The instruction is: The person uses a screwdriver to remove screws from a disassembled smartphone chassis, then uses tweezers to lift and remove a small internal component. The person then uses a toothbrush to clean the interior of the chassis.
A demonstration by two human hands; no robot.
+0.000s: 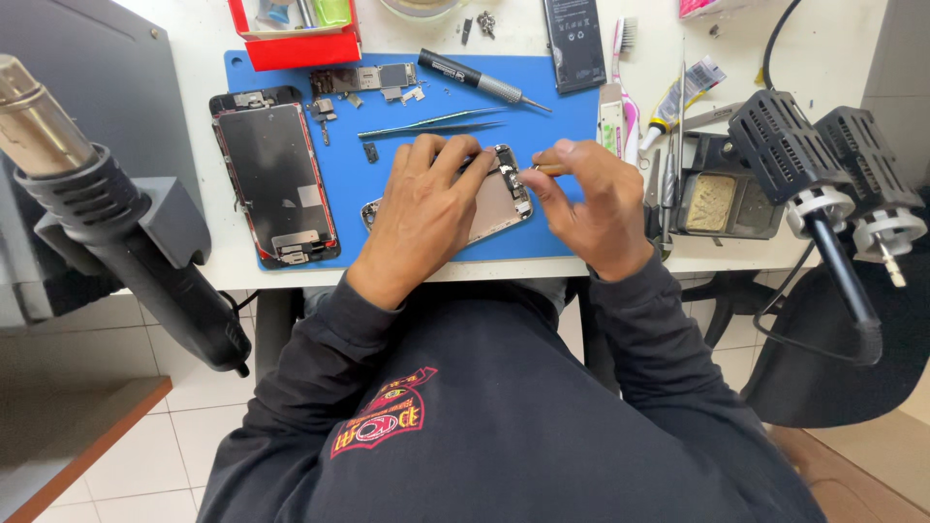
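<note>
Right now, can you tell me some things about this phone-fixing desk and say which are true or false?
1. The left hand presses on the opened phone body. True.
2. The blue mat is bare. False: a detached screen, tweezers and small parts lie on it.
3. The right hand pinches a thin tool at the phone's top end. True.
4. The black screwdriver is in the left hand. False: it lies on the mat.

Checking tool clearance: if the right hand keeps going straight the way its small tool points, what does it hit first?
The right hand aims its tool leftward, so first contact is likely the open phone body, at its top edge near the left hand fingertips. Depth is unclear.
</note>
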